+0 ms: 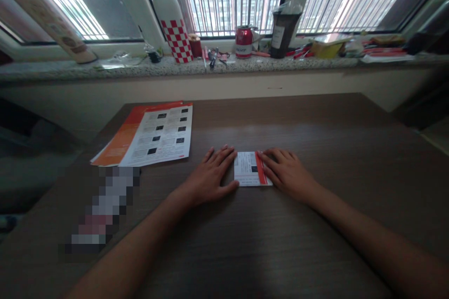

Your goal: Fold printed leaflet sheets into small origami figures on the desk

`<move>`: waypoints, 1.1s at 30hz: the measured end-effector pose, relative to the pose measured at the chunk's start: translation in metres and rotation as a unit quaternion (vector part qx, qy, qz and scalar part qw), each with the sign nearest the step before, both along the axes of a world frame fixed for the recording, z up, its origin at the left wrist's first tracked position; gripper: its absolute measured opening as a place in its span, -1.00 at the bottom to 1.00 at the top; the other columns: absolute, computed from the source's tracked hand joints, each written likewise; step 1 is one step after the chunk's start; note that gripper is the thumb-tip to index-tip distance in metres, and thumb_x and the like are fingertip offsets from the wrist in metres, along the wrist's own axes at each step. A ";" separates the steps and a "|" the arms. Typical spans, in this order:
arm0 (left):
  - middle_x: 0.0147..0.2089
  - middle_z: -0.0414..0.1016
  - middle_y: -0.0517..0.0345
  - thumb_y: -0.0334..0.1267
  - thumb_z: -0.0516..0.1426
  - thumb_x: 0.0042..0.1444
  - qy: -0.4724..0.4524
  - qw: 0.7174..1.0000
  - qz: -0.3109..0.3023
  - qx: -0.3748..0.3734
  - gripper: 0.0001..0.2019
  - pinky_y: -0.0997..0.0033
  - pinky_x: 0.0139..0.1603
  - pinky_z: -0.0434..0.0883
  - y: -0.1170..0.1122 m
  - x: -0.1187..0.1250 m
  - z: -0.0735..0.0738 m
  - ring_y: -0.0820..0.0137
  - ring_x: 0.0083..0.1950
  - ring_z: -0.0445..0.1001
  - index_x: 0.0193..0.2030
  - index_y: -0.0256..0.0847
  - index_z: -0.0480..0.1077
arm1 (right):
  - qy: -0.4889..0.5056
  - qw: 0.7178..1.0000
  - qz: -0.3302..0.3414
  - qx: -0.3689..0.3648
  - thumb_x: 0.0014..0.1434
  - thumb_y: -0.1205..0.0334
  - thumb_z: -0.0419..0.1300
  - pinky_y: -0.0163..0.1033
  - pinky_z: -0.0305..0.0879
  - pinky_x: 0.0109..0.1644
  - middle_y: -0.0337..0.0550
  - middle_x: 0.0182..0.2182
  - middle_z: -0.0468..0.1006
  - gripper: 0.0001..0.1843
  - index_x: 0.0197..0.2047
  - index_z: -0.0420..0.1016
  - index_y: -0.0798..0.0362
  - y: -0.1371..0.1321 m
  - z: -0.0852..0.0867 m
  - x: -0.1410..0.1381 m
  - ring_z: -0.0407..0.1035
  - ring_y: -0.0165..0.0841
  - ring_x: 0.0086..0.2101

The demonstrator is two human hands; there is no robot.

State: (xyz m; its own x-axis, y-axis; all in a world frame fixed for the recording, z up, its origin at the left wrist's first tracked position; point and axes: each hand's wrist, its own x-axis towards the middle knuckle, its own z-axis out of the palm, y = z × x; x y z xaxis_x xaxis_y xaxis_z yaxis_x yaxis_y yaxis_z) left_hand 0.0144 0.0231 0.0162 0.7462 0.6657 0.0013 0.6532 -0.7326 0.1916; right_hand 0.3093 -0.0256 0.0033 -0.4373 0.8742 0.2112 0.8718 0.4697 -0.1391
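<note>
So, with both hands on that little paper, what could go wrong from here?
The small printed paper might skew if the hands press unevenly: the left hand is at its left edge, the right hand at its red-striped right side.

The larger printed sheets lie near the left edge of the table, so a sweep of the left hand that way could perhaps nudge them off.

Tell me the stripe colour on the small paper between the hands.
Red. The stripe on the small paper shows best in the head view.
</note>
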 end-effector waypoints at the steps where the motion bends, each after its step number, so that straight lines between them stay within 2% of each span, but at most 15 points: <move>1: 0.63 -0.01 -0.16 0.14 0.09 0.39 -0.005 1.000 0.000 0.002 -0.18 -0.15 0.63 -0.15 0.000 0.001 -0.001 -0.01 0.64 -0.09 0.60 -0.28 -0.04 | -0.008 1.000 -0.003 0.006 0.55 0.05 -0.05 0.19 0.31 0.25 0.13 0.23 0.50 -0.47 0.45 0.34 0.04 0.001 -0.001 -0.001 0.37 0.01 0.20; 4: 0.60 0.04 -0.21 0.11 0.12 0.35 -0.019 1.000 -0.003 0.012 -0.19 -0.17 0.62 -0.11 0.001 0.003 -0.003 -0.05 0.63 -0.06 0.58 -0.30 0.01 | -0.017 1.000 -0.007 0.016 0.53 0.08 -0.01 0.17 0.28 0.25 0.12 0.21 0.51 -0.49 0.44 0.35 0.02 0.003 -0.003 -0.002 0.37 0.00 0.19; 7: 0.62 -0.03 -0.25 0.02 0.13 0.36 -0.037 0.999 -0.020 0.025 -0.19 -0.17 0.62 -0.09 -0.001 0.004 -0.003 -0.03 0.64 -0.10 0.59 -0.31 -0.04 | -0.026 1.000 -0.001 0.016 0.53 0.07 0.00 0.15 0.28 0.24 0.12 0.22 0.50 -0.49 0.44 0.36 0.02 0.004 -0.001 -0.002 0.36 0.00 0.18; 10: 0.65 -0.11 -0.10 -0.16 0.11 0.39 -0.054 0.996 -0.060 0.033 -0.25 -0.11 0.63 -0.09 -0.006 0.006 0.003 0.05 0.65 -0.12 0.62 -0.17 -0.08 | -0.037 0.999 -0.004 0.017 0.52 0.06 0.02 0.14 0.28 0.21 0.14 0.18 0.51 -0.48 0.43 0.37 0.04 0.004 0.000 -0.004 0.37 0.03 0.15; 12: 0.64 -0.01 0.07 -0.22 0.10 0.42 -0.053 0.993 -0.102 0.024 -0.33 -0.04 0.63 -0.05 -0.011 0.008 0.008 0.12 0.64 -0.04 0.60 0.00 0.01 | -0.038 0.999 -0.009 0.020 0.52 0.07 0.03 0.16 0.29 0.20 0.17 0.14 0.53 -0.47 0.43 0.36 0.07 0.003 0.000 -0.005 0.38 0.05 0.13; 15: 0.57 0.18 0.15 -0.12 0.04 0.51 -0.042 0.990 -0.131 0.009 -0.46 0.00 0.62 -0.03 -0.017 0.011 0.013 0.18 0.58 0.13 0.57 0.08 0.12 | -0.031 0.999 -0.006 0.021 0.53 0.09 0.01 0.19 0.31 0.19 0.19 0.10 0.53 -0.47 0.44 0.36 0.11 0.002 0.000 -0.004 0.38 0.06 0.11; 19: 0.51 0.31 0.16 0.04 -0.06 0.56 -0.043 0.994 -0.096 0.024 -0.50 -0.08 0.62 -0.11 -0.020 0.014 0.014 0.17 0.57 0.14 0.54 0.05 0.18 | 0.018 1.000 0.000 0.018 0.53 0.05 0.02 0.17 0.35 0.16 0.17 0.03 0.55 -0.51 0.34 0.48 0.09 0.001 0.003 0.002 0.40 0.02 0.04; 22: 0.49 0.33 0.12 0.07 -0.11 0.57 -0.042 0.997 -0.055 0.037 -0.48 -0.16 0.61 -0.13 -0.019 0.014 0.013 0.15 0.55 0.18 0.56 0.04 0.15 | 0.067 0.997 0.041 0.006 0.50 0.07 0.08 0.15 0.36 0.17 0.12 0.02 0.54 -0.60 0.25 0.57 0.00 0.000 0.006 0.007 0.40 -0.02 0.05; 26: 0.46 0.36 0.01 0.05 -0.11 0.57 -0.035 0.998 -0.026 0.045 -0.48 -0.13 0.57 0.02 -0.018 0.014 0.012 0.13 0.48 0.28 0.52 -0.06 0.22 | 0.109 0.989 0.098 -0.031 0.48 0.10 0.13 0.12 0.37 0.19 0.06 0.05 0.52 -0.65 0.23 0.59 -0.08 -0.003 0.009 0.009 0.39 -0.06 0.08; 30: 0.48 0.31 -0.04 0.01 -0.06 0.56 -0.035 0.998 -0.033 0.039 -0.53 -0.08 0.47 0.25 -0.016 0.014 0.009 0.08 0.45 0.30 0.46 -0.07 0.32 | 0.146 0.984 0.095 -0.042 0.48 0.13 0.14 0.11 0.38 0.17 0.04 0.03 0.51 -0.70 0.16 0.62 -0.09 -0.003 0.008 0.006 0.40 -0.09 0.06; 33: 0.54 0.24 0.00 -0.02 -0.03 0.56 -0.043 0.998 -0.041 0.026 -0.56 -0.08 0.49 0.23 -0.016 0.016 0.006 0.09 0.52 0.22 0.46 -0.02 0.32 | 0.184 0.978 0.089 -0.047 0.47 0.15 0.17 0.07 0.39 0.15 0.01 0.00 0.52 -0.77 0.03 0.65 -0.08 0.002 0.004 0.006 0.42 -0.12 0.04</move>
